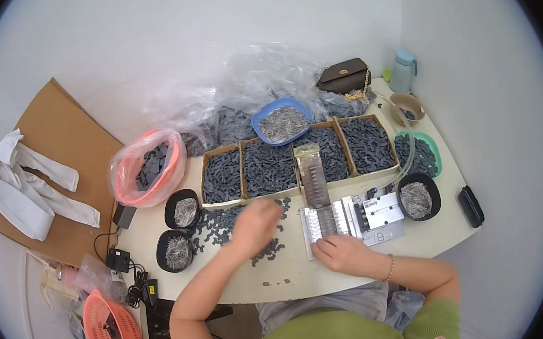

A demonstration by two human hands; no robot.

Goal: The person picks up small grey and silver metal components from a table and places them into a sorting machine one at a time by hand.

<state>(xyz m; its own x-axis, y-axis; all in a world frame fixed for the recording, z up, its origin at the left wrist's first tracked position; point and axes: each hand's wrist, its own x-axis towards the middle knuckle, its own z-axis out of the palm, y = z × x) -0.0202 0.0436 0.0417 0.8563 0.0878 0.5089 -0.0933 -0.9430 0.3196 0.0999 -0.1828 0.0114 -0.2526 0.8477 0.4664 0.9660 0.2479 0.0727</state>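
My left hand [255, 228] is over a loose scatter of small dark grey plastic pieces [219, 223] on the table. Its fingers are curled together, and whatever they may hold is hidden. At the near edge of a metal fixture [348, 217] lies my right hand [343, 253], its fingers bent and pressed together; what sits under the fingertips cannot be made out. A clear ridged strip or tray [313, 173] stretches from the fixture toward the boxes behind. On the fixture's right side is a silver block [383, 210] with a clear hose [410, 150] nearby.
Behind are cardboard compartments [270, 169] full of dark pieces. A blue bowl [282, 121] and black bowls [176, 250] hold thin metal pins. A green bowl [419, 153] stands right, a pink basket [147, 168] left. Cables [136, 285] hang by the table's left edge.
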